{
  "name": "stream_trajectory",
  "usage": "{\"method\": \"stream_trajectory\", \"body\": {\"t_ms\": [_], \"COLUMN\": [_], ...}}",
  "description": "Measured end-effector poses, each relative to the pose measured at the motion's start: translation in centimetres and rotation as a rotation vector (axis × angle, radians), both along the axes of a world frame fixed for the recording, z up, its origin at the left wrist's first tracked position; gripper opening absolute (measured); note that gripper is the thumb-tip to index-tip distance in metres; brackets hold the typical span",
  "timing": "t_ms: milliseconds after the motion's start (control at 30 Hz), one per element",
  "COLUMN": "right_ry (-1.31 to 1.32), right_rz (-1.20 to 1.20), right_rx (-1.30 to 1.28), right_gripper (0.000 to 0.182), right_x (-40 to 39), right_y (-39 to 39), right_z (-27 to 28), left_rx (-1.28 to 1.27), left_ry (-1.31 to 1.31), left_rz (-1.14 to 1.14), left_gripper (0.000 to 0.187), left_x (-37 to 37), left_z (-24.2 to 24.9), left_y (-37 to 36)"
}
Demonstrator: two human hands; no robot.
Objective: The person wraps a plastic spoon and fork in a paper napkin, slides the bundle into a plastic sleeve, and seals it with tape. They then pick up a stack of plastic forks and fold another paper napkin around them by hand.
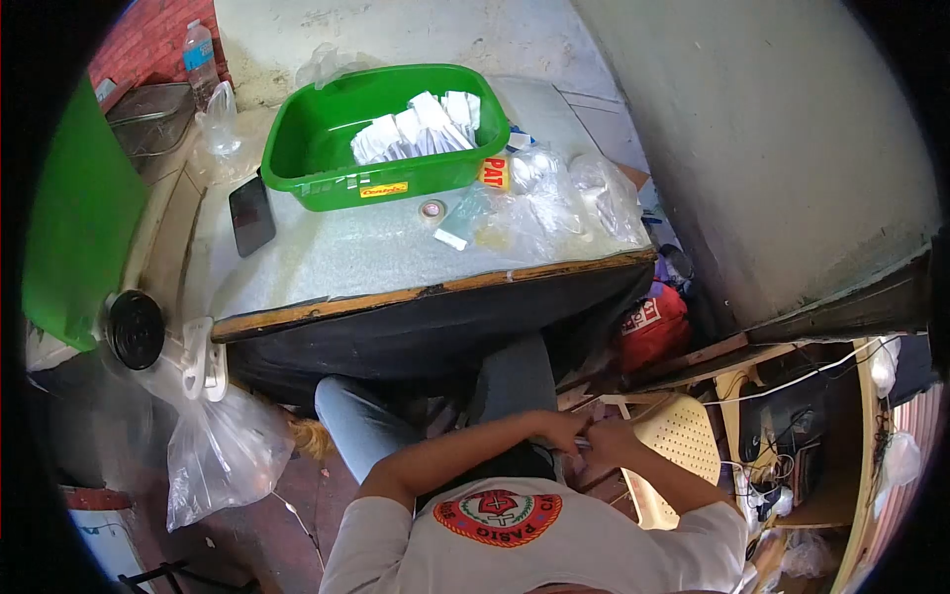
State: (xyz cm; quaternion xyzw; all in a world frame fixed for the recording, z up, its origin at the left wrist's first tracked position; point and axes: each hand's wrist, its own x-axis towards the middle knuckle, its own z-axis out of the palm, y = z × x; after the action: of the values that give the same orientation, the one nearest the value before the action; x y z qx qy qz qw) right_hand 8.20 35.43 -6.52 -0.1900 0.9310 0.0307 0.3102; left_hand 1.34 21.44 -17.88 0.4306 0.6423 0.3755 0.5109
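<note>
Down at my lap, below the table's front edge, my left hand (561, 430) and my right hand (612, 443) are close together. Fingers of both are curled around a small, pale item (582, 443) between them, too small to name. On the table (366, 252) stands a green basin (327, 185) with a stack of folded white papers (421, 129) inside. A roll of tape (432, 210) lies in front of the basin. Clear plastic bags (544, 203) are spread to its right, and a dark phone (252, 216) lies to its left.
A water bottle (201, 61) stands at the back left beside a knotted plastic bag (222, 124). Another clear bag (223, 450) hangs at the table's left side. A yellow perforated chair (681, 436) is at the right, near a red bag (655, 327) and shelves with cables.
</note>
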Motion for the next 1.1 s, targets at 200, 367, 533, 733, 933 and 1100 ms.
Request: {"method": "stream_trajectory", "body": {"t_ms": [200,367,533,733,933,1100], "right_ry": [0.159,0.88,0.894,0.033,0.802,0.794], "right_rz": [-0.99,-1.616,-2.055,-2.558,-2.02,-1.982], "right_rx": [-0.604,-1.09,-1.366,-1.34,-1.524,-1.579], "right_gripper": [0.017,0.014,0.029,0.027,0.02,0.019], "right_x": [4.7,17.2,27.0,31.3,34.6,32.9], "right_y": [17.0,28.3,29.0,30.1,37.8,36.4], "right_z": [-5.4,-8.5,-6.4,-1.1,-8.4,-7.5], "left_rx": [0.374,0.068,-0.108,-0.461,-0.245,-0.211], "left_ry": [-0.09,-0.25,-0.047,0.04,-0.153,0.102], "left_rz": [0.339,0.736,1.019,1.078,1.167,1.008], "left_gripper": [0.063,0.05,0.057,0.05,0.049,0.05], "left_x": [-4.6,-3.3,1.1,0.5,0.5,1.0], "left_z": [-0.2,-8.7,-19.3,-22.0,-24.4,-26.1], "left_y": [-5.6,-12.5,-18.9,-20.3,-20.4,-21.1]}}
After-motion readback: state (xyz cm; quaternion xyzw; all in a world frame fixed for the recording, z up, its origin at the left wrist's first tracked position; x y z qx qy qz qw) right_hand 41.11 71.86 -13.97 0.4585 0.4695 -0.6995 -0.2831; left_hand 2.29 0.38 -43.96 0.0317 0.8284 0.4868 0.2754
